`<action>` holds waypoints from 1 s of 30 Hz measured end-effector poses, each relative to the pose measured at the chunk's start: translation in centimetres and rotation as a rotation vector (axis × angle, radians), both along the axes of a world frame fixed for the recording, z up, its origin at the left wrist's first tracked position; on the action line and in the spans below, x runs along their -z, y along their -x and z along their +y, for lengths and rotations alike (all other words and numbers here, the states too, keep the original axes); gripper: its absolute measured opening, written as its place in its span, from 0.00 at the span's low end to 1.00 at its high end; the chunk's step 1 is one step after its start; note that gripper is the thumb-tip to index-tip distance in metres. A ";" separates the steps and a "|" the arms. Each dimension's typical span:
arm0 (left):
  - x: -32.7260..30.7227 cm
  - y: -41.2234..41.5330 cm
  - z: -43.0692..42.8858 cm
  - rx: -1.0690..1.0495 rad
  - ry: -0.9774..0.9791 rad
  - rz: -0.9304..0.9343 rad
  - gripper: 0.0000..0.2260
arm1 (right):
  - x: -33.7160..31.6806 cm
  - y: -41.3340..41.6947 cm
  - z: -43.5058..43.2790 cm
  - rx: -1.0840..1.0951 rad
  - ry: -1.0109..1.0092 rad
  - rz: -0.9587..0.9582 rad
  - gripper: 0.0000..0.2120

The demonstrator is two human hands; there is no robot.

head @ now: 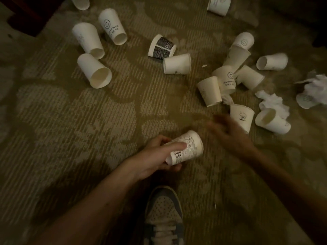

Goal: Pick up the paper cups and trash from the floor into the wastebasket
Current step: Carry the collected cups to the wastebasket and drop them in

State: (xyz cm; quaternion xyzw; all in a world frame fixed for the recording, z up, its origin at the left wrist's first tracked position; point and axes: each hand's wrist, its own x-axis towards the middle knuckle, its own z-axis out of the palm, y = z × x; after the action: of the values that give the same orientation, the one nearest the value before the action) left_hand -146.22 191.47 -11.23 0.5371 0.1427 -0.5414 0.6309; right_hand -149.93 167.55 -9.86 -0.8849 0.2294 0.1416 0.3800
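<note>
- The left hand (159,154) is clamped on a white paper cup with black lettering (187,147): the thumb lies across its side and the other fingers curl under it. The cup is held sideways above the beige patterned carpet (88,121). I think it is parked in this hand so that the other hand is free to collect more.
- The right hand (230,135) is blurred, but its fingers look spread apart and hold nothing. It is just beside a small white paper cup with a dark logo (242,119), probably the next one to take. I cannot tell if that cup stands or lies.
- Around this cup, on the right, many plain white cups lie tipped over and touch each other, mixed with crumpled white tissue (272,101).
- On the left lie some tall white paper cups (93,73), well apart from the hands, and in the middle a cup with a black printed band (161,46).
- A grey and white sneaker (163,214) stands between the two forearms.
- The wastebasket is not in view, and almost all the trash is on the floor, so the task seems far from finished.
</note>
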 end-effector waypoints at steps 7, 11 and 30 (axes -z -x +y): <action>-0.1 -0.5 -1.4 -0.168 0.107 0.113 0.43 | 4.1 -2.6 -6.9 0.380 0.313 0.135 0.27; 0.2 -0.8 -1.4 -0.120 0.115 0.069 0.41 | 4.5 -3.1 -6.5 0.431 0.291 0.154 0.31; 0.6 -2.7 -0.2 -0.282 0.139 0.002 0.28 | 2.4 -3.0 4.4 0.504 -0.283 -0.122 0.15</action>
State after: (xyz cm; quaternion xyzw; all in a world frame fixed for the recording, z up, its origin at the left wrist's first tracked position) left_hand -143.49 191.31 -11.81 0.4663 0.1795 -0.4566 0.7361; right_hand -146.90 171.93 -12.21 -0.7451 0.3965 0.0202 0.5359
